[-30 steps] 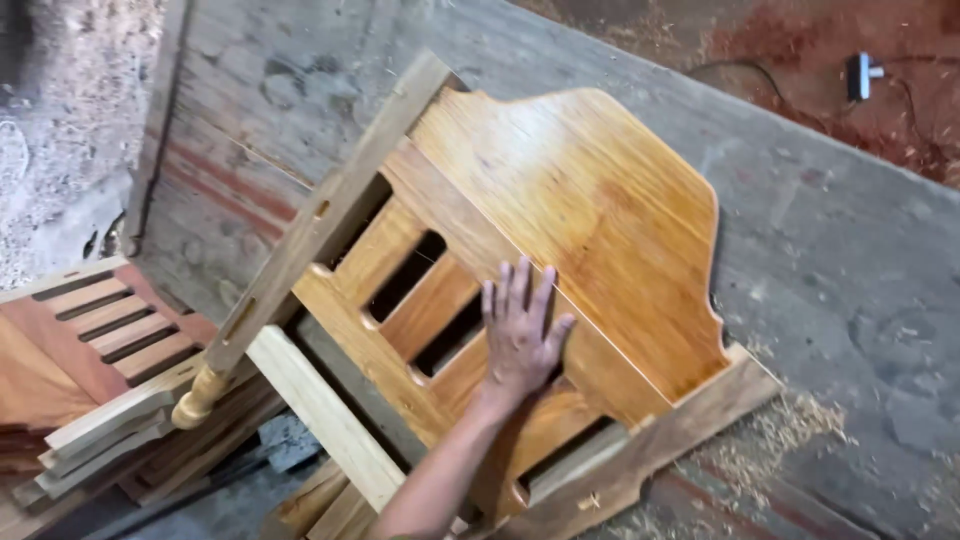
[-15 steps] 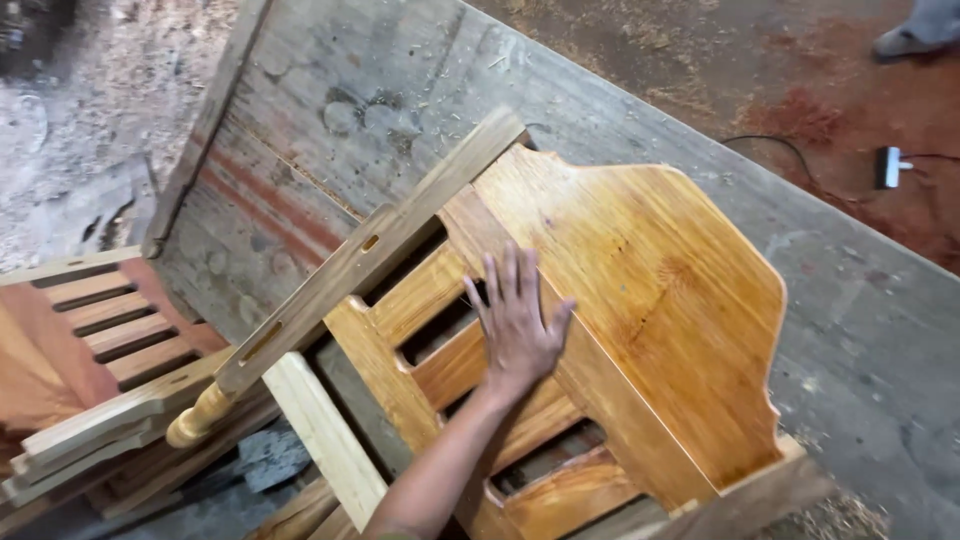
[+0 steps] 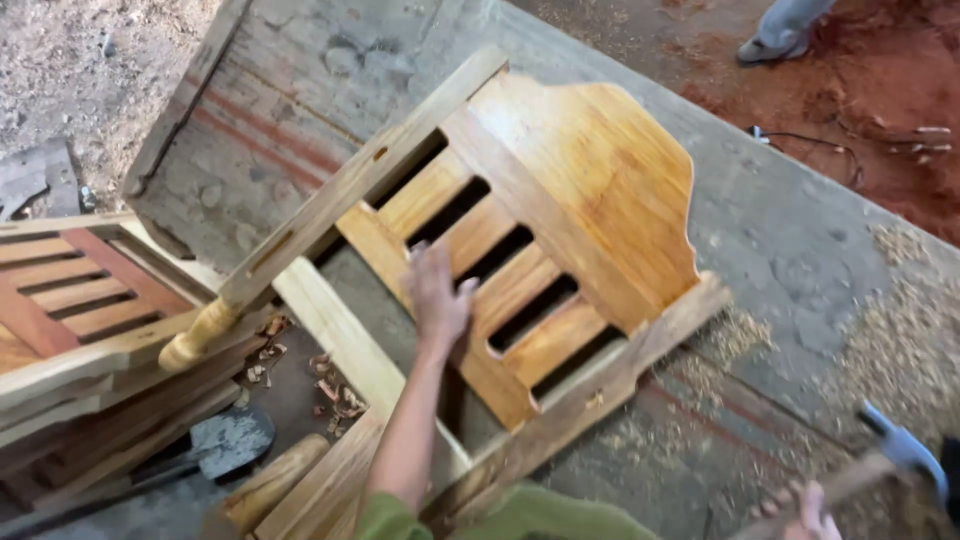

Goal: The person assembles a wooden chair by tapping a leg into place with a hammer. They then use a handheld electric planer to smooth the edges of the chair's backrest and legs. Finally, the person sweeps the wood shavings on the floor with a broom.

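A varnished wooden headboard (image 3: 590, 190) with a curved top panel and several slats lies tilted on a grey worktable (image 3: 800, 260). My left hand (image 3: 438, 300) rests on its lower rail, fingers curled at the edge of a slot. A pale post with a turned end (image 3: 330, 215) runs along the headboard's left side. At the bottom right, my right hand (image 3: 800, 508) grips the wooden handle of a hammer (image 3: 900, 452). The hammer's metal head sits above the table near the frame edge.
Slatted wooden frames (image 3: 70, 300) are stacked at the left. A flat metal blade (image 3: 225, 440) lies on the floor below them. Sawdust (image 3: 900, 340) covers the table's right side. Another person's foot (image 3: 780, 35) and a cable (image 3: 810, 145) are on the red earth behind.
The view has shifted so the headboard sits higher and more to the right. My left hand went from flat with spread fingers to curled on the rail. My right hand with the hammer has come into view.
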